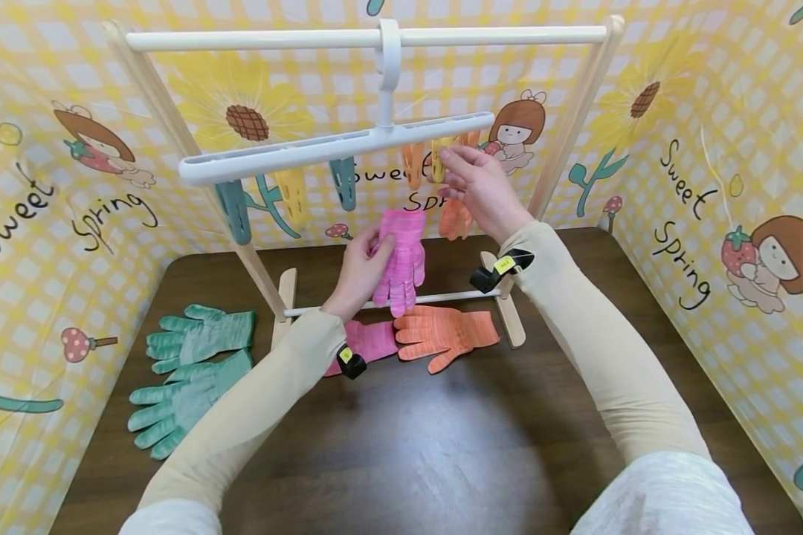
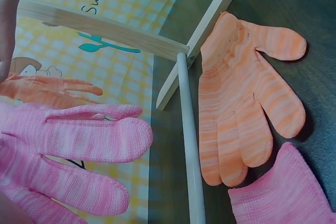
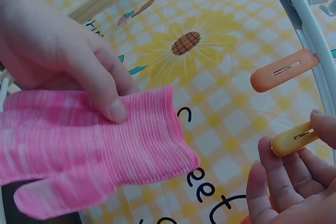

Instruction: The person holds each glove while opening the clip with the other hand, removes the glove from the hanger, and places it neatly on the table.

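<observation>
From the head view, the left hand (image 1: pixel 361 269) is holding a limp pink knitted glove (image 1: pixel 402 258) below the white clip hanger (image 1: pixel 334 148). The right-wrist view shows the right hand (image 3: pixel 294 182) seemingly pinching a yellow plastic clip (image 3: pixel 294 138); the glove's soft, light cuff (image 3: pixel 152 129) is offering the best grip.

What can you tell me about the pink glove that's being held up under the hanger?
The pink glove is a knitted, ribbed fabric glove with paler pink streaks. It hangs fingers down in front of the drying rack, lifted off the table, its open cuff uppermost just below the clip hanger. The left hand pinches it near the cuff, thumb pressed on the fabric. Nothing else touches it; no clip grips it yet.
</observation>
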### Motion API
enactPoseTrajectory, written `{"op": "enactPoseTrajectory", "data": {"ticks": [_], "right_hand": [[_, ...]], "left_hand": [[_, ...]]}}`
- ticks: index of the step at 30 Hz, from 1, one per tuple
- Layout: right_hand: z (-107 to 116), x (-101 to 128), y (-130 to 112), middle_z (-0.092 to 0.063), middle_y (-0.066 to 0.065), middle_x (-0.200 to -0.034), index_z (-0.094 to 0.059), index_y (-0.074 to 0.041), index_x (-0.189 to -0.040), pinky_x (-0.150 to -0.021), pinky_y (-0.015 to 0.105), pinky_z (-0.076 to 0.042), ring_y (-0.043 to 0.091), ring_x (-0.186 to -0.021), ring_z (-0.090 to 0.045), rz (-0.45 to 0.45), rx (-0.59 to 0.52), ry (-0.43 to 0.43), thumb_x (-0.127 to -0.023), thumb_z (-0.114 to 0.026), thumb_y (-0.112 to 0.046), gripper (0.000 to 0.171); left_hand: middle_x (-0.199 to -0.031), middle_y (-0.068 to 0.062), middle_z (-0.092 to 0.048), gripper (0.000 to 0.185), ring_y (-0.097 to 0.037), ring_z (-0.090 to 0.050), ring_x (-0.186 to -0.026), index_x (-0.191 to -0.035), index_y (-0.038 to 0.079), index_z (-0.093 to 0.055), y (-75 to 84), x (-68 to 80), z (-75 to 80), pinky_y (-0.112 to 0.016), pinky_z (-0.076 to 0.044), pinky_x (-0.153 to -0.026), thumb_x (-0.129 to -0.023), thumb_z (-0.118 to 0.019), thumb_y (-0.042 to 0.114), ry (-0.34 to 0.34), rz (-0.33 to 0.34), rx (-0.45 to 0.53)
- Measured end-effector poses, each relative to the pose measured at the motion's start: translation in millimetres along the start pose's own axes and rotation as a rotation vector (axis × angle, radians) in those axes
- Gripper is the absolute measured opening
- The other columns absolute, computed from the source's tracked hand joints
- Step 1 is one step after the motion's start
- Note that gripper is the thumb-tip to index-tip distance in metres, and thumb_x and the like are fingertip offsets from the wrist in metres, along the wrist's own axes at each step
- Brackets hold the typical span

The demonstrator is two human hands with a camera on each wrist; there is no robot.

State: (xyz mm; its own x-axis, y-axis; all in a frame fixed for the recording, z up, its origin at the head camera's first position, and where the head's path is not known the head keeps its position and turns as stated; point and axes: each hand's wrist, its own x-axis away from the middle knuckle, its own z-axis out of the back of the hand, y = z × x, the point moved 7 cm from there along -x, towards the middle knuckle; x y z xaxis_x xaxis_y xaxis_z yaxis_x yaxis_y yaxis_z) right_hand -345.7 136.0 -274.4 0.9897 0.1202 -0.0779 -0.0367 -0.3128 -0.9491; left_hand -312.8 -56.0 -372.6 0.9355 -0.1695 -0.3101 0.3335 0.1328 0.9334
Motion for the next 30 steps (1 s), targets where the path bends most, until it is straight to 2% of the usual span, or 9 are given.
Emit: {"op": "enactPoseTrajectory", "data": {"ticks": [4,9,12,15,22,27,30], "right_hand": [[3.6,-0.5,0.1,-0.058,0.003,-0.097,-0.063,-0.005,-0.110,-0.085,0.030,-0.056,0.019,-0.090,-0.069,0.014,0.041,0.013,-0.105,-0.062,-0.014,0.011],[9.2,0.0,-2.7,-0.064,0.008,-0.114,-0.062,-0.002,-0.126,-0.102,0.043,-0.052,0.029,-0.106,-0.071,0.046,0.142,0.031,-0.106,-0.062,-0.017,0.025],[12.0,0.0,-5.1,-0.064,0.014,-0.123,-0.061,0.001,-0.132,-0.103,0.044,-0.052,0.032,-0.112,-0.070,0.074,0.208,0.037,-0.106,-0.062,-0.019,0.033],[14.5,0.2,-7.1,-0.064,0.022,-0.130,-0.060,0.004,-0.135,-0.100,0.041,-0.054,0.030,-0.111,-0.071,0.110,0.286,0.047,-0.105,-0.063,-0.019,0.037],[17.8,1.9,-9.6,-0.067,0.025,-0.125,-0.062,0.008,-0.132,-0.098,0.038,-0.055,0.029,-0.111,-0.071,0.190,0.472,0.038,-0.106,-0.062,-0.021,0.039],[19.3,3.0,-9.7,-0.072,0.018,-0.120,-0.068,0.002,-0.128,-0.099,0.033,-0.054,0.019,-0.106,-0.070,0.207,0.621,0.022,-0.105,-0.063,-0.025,0.036],[20.7,4.1,-9.1,-0.073,0.016,-0.117,-0.071,0.000,-0.125,-0.099,0.032,-0.053,0.017,-0.106,-0.067,0.206,0.679,0.016,-0.105,-0.064,-0.027,0.034]], "left_hand": [[-0.094,-0.019,-0.069,0.031,-0.010,-0.057,-0.072,-0.131,-0.003,-0.063,2.0,2.6,1.5,-0.021,-0.048,-0.067,-0.109,-0.054,0.017,0.000,-0.012,-0.011],[-0.090,-0.015,-0.067,0.030,-0.011,-0.055,-0.070,-0.128,-0.004,-0.064,0.9,3.8,2.4,-0.021,-0.046,-0.065,-0.109,-0.054,0.017,0.001,-0.016,-0.030],[-0.089,-0.014,-0.066,0.029,-0.011,-0.055,-0.070,-0.127,-0.004,-0.064,-0.5,4.6,3.0,-0.021,-0.046,-0.065,-0.108,-0.054,0.017,0.004,-0.013,-0.032],[-0.085,-0.013,-0.064,0.029,-0.011,-0.053,-0.069,-0.124,-0.005,-0.064,-1.6,5.2,3.3,-0.021,-0.045,-0.064,-0.108,-0.055,0.017,0.009,-0.014,-0.034],[-0.076,-0.005,-0.058,0.027,-0.009,-0.050,-0.064,-0.122,-0.005,-0.065,-2.9,7.5,2.6,-0.021,-0.043,-0.060,-0.108,-0.056,0.017,0.008,-0.012,-0.041],[-0.074,-0.003,-0.054,0.026,-0.010,-0.048,-0.062,-0.123,-0.003,-0.065,-2.9,9.7,2.9,-0.022,-0.041,-0.058,-0.108,-0.055,0.017,0.000,-0.010,-0.047],[-0.075,-0.002,-0.055,0.028,-0.009,-0.048,-0.063,-0.124,-0.003,-0.065,-4.2,10.9,2.8,-0.022,-0.042,-0.059,-0.108,-0.055,0.018,-0.007,0.001,-0.035]]}}
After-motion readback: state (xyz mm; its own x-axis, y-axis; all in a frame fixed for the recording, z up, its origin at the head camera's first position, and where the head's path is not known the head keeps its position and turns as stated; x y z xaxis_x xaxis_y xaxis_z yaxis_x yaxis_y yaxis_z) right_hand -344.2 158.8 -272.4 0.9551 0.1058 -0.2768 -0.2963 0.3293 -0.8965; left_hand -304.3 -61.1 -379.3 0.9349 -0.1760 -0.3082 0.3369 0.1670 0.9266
